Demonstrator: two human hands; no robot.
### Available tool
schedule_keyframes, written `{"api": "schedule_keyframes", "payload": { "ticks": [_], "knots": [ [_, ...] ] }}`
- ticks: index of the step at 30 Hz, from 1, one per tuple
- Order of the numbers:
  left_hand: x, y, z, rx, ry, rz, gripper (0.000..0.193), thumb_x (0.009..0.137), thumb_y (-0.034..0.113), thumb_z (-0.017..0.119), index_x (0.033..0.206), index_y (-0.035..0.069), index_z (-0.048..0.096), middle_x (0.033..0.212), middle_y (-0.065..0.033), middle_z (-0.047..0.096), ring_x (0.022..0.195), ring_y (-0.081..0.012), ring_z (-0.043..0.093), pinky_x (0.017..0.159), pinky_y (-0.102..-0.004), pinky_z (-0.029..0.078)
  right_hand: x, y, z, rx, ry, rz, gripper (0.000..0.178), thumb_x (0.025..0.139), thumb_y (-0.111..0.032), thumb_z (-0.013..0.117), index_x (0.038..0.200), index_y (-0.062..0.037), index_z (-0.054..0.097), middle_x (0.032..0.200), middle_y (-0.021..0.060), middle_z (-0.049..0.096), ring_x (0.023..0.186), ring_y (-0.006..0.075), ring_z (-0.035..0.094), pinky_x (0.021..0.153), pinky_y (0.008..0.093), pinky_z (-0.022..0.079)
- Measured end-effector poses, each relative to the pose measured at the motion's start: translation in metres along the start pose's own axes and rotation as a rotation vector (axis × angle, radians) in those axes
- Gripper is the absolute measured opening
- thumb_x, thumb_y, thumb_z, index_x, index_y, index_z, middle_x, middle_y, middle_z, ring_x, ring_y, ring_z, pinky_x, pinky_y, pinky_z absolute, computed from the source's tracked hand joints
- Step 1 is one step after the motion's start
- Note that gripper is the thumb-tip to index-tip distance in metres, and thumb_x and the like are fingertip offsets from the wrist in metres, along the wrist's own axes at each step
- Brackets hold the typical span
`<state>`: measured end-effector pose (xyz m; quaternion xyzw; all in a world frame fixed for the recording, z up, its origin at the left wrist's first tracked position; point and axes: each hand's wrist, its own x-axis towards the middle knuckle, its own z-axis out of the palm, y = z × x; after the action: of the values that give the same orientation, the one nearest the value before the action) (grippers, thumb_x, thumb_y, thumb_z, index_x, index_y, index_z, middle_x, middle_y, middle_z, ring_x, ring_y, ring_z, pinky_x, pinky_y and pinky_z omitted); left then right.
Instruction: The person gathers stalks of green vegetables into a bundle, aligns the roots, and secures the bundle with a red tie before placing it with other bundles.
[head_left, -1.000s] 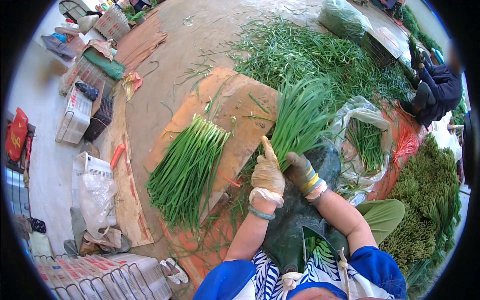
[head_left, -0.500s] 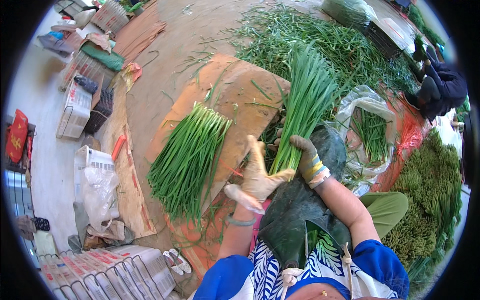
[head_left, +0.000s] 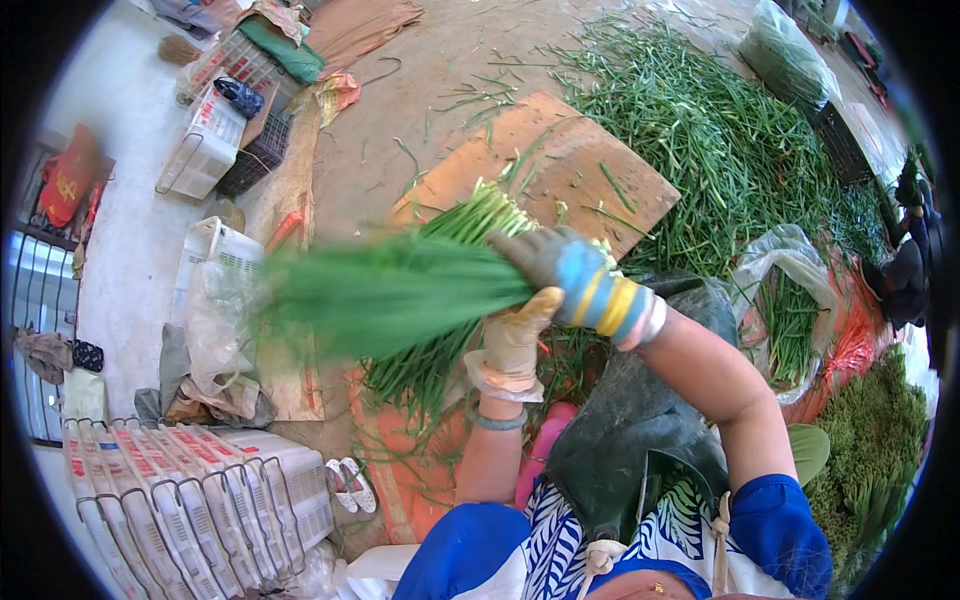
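My right hand (head_left: pixel 575 275), in a grey glove with a blue and yellow striped cuff, is closed around the stem end of a bunch of garlic chives (head_left: pixel 400 295). The bunch lies sideways, its leaves blurred and pointing left. Against the underside of the bunch is my left hand (head_left: pixel 515 345), in a cream glove, thumb up near my right hand; its fingers are hidden behind the leaves. Below the held bunch, a stack of laid chives (head_left: pixel 485 210) rests on a wooden board (head_left: pixel 635 180), partly covered by it.
A large heap of loose chives (head_left: pixel 720 140) lies beyond the board. At right stand an open clear bag (head_left: pixel 790 310) of chives and a dense green pile (head_left: pixel 870 450). White crates (head_left: pixel 180 490) line the lower left. Another person (head_left: pixel 905 260) is at the far right.
The bunch has swung from upright to lying leftward over the stack, carried by my right hand. My left hand, spread open earlier, has come up against the bunch. The view has shifted left.
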<state>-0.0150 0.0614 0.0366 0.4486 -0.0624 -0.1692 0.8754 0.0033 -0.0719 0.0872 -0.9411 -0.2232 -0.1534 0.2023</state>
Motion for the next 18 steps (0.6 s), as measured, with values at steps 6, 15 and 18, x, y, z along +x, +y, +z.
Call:
{"api": "schedule_keyframes", "payload": {
  "ticks": [6, 15, 18],
  "knots": [
    [0.006, -0.02, -0.088, -0.321, 0.061, -0.24, 0.064, 0.083, 0.037, 0.062, 0.13, 0.001, 0.037, 0.12, -0.0075, 0.051, 0.103, -0.0191, 0.053, 0.089, -0.0322, 0.044, 0.054, 0.006, 0.068, -0.292, 0.077, -0.509, 0.04, 0.077, -0.018, 0.048, 0.116, -0.0116, 0.046, 0.074, -0.0007, 0.049, 0.068, 0.0167, 0.054, 0.067, 0.0324, 0.043],
    [0.028, 0.061, -0.05, 1.206, 0.003, 0.504, 0.11, 0.056, 0.029, 0.085, 0.139, -0.002, 0.019, 0.137, -0.0207, 0.034, 0.113, -0.0274, 0.049, 0.092, -0.0371, 0.043, 0.055, 0.035, 0.12, -0.318, -0.062, -0.537, 0.037, 0.078, -0.021, 0.051, 0.112, -0.0083, 0.051, 0.086, -0.0006, 0.053, 0.081, 0.0184, 0.053, 0.081, 0.0424, 0.038],
    [0.051, 0.054, -0.078, 1.675, 0.006, 0.373, 0.113, 0.062, 0.042, 0.079, 0.142, 0.005, 0.008, 0.144, -0.0178, 0.023, 0.127, -0.0318, 0.032, 0.098, -0.0473, 0.035, 0.059, 0.023, 0.115, -0.324, -0.044, -0.465, 0.04, 0.079, -0.021, 0.05, 0.116, -0.0074, 0.05, 0.093, 0.0018, 0.053, 0.089, 0.0202, 0.052, 0.091, 0.051, 0.034]
  ]
}}
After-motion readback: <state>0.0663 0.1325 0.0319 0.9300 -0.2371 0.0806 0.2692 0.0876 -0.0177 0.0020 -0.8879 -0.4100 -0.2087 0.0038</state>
